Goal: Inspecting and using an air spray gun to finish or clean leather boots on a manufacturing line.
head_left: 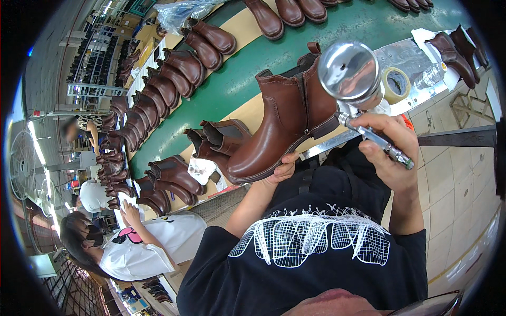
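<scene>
A brown leather ankle boot [279,118] is held up in front of me, its toe toward the lower left. My left hand [283,169] grips it from below, fingers closed at the sole edge. The boot's dark elastic side panel faces me, and a pull loop stands at its top. In my right hand [398,150] is a metal spray gun [377,138], fingers wrapped round its body. Its shiny round cup [348,71] is uppermost, beside the boot's heel side. The nozzle end points at the boot near the heel.
Rows of brown boots [182,66] line the green table [211,100]. A tape roll [396,85] and a clear plastic bottle [429,76] lie on the metal surface at right. More boots [450,55] stand beyond them. A co-worker in a white shirt [153,245] is at my left.
</scene>
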The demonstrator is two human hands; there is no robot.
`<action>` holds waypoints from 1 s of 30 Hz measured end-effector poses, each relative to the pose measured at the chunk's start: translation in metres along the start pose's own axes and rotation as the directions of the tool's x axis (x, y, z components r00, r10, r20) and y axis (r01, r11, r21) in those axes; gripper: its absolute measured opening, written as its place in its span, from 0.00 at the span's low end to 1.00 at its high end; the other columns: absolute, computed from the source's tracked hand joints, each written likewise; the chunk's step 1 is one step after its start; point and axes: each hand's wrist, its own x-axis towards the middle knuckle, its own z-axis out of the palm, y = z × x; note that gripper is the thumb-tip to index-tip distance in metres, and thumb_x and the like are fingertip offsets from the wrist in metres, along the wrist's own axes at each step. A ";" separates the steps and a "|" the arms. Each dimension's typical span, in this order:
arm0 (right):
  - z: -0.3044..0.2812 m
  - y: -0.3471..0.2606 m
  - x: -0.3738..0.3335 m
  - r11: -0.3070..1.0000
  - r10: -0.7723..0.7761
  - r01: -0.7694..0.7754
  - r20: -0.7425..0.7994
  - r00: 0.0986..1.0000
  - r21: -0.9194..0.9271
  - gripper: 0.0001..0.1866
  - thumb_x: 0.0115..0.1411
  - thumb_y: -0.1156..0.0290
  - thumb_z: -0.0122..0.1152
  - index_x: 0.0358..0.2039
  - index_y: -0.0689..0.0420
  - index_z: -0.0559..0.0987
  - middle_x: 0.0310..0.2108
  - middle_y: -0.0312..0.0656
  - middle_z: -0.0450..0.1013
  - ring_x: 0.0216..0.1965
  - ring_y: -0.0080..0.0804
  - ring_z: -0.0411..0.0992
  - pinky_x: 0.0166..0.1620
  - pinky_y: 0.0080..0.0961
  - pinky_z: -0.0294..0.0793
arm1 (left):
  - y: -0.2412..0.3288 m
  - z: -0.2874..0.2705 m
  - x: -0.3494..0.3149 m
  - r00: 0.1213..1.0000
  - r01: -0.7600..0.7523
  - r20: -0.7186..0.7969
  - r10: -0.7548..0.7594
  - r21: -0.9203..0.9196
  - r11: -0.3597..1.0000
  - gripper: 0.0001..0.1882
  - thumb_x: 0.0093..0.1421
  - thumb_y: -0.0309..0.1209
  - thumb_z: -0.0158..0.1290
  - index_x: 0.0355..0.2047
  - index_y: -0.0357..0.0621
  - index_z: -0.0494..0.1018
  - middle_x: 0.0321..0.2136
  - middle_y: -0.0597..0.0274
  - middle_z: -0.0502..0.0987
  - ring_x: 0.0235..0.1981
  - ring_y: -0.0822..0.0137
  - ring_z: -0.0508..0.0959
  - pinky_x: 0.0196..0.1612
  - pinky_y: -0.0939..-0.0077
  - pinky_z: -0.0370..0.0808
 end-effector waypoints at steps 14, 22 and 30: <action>0.012 0.017 -0.007 0.997 0.029 -0.034 0.070 0.997 0.070 0.13 0.52 0.67 0.72 0.38 0.54 0.82 0.34 0.35 0.80 0.27 0.25 0.71 0.40 0.23 0.58 | 0.002 -0.004 0.001 1.000 -0.015 -0.013 0.015 -0.006 1.000 0.39 0.66 0.57 0.41 0.69 0.48 0.51 0.31 0.43 0.70 0.18 0.54 0.76 0.15 0.72 0.70; -0.002 0.016 0.013 0.995 0.079 -0.074 -0.075 0.994 0.070 0.13 0.56 0.68 0.69 0.40 0.60 0.81 0.34 0.39 0.79 0.32 0.25 0.73 0.40 0.22 0.67 | -0.002 -0.002 0.004 1.000 -0.022 0.022 0.022 0.008 1.000 0.38 0.65 0.57 0.43 0.68 0.47 0.54 0.34 0.39 0.70 0.19 0.49 0.76 0.17 0.70 0.72; -0.002 0.031 0.013 0.969 0.170 -0.134 -0.167 0.971 0.207 0.11 0.63 0.74 0.62 0.44 0.65 0.79 0.37 0.37 0.77 0.36 0.18 0.71 0.39 0.15 0.69 | -0.003 -0.002 0.000 0.998 -0.017 0.054 0.015 0.028 0.999 0.38 0.65 0.56 0.44 0.68 0.47 0.53 0.36 0.34 0.70 0.24 0.43 0.78 0.19 0.66 0.74</action>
